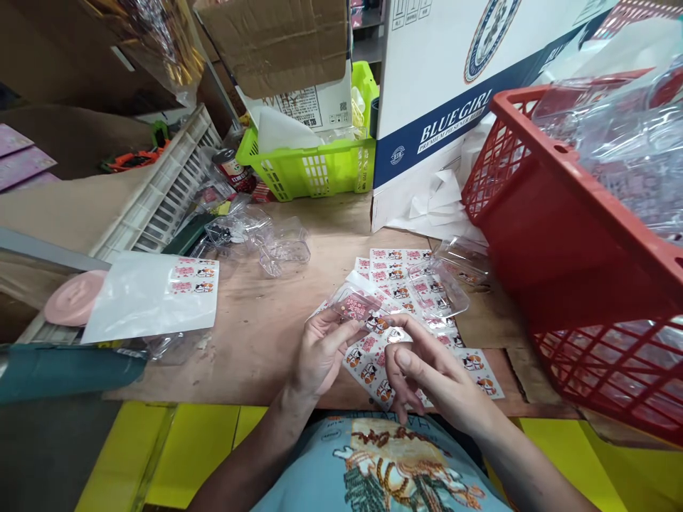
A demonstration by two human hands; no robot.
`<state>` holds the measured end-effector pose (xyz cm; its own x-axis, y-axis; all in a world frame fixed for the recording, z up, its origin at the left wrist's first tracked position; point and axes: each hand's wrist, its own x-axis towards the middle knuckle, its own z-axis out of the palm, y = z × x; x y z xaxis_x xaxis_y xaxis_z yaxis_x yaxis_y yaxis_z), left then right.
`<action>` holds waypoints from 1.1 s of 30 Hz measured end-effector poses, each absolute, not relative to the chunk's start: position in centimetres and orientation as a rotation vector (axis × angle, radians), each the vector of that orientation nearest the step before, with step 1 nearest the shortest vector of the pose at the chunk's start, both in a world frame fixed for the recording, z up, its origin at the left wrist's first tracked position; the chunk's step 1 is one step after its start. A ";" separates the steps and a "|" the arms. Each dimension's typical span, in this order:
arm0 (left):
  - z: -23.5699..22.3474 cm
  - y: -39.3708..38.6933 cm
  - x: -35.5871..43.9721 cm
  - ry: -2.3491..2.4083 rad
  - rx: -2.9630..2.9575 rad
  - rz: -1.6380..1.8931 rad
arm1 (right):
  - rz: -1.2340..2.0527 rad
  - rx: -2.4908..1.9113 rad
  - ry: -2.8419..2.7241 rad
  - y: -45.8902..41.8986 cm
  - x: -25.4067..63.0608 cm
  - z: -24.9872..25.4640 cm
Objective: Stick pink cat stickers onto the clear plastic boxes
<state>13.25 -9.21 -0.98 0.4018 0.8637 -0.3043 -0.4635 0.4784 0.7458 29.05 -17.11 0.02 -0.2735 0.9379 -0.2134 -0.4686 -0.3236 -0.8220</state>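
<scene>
My left hand (323, 350) grips a small clear plastic box (346, 296) by its near edge, thumb on top. A sticker with pink lettering and cartoon cats (363, 313) lies on the box. My right hand (424, 366) is beside it, the index fingertip at the sticker's right end, the other fingers loosely curled and apart. Beneath both hands, overlapping sheets of the same stickers (368, 370) spread over the wooden table (256, 355). Another clear plastic box (440, 288) rests on the sheets to the right.
A red basket (533, 213) heaped with clear plastic boxes stands at right. Behind are a white carton (421, 107) and a lime-green basket (314, 171). More clear boxes (285, 245) sit at back left, near a mostly bare sticker sheet (144, 299) and a pink round object (75, 299).
</scene>
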 end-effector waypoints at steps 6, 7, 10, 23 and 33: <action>-0.9 -9.2 13.2 0.755 0.610 0.917 | 1.769 -0.896 -0.806 -16.8 29.0 -0.4; -1.0 -9.2 13.2 0.750 0.613 0.916 | 1.767 -0.900 -0.814 -16.8 29.0 -0.5; -1.0 -9.3 13.2 0.734 0.631 0.908 | 1.762 -0.916 -0.834 -16.8 29.1 -0.7; -1.2 -9.6 14.0 0.744 0.648 1.014 | 1.684 -1.153 -0.851 -16.8 28.3 0.4; -1.0 -10.4 14.4 0.840 0.699 1.209 | 0.587 -1.714 -1.521 -17.2 28.4 0.0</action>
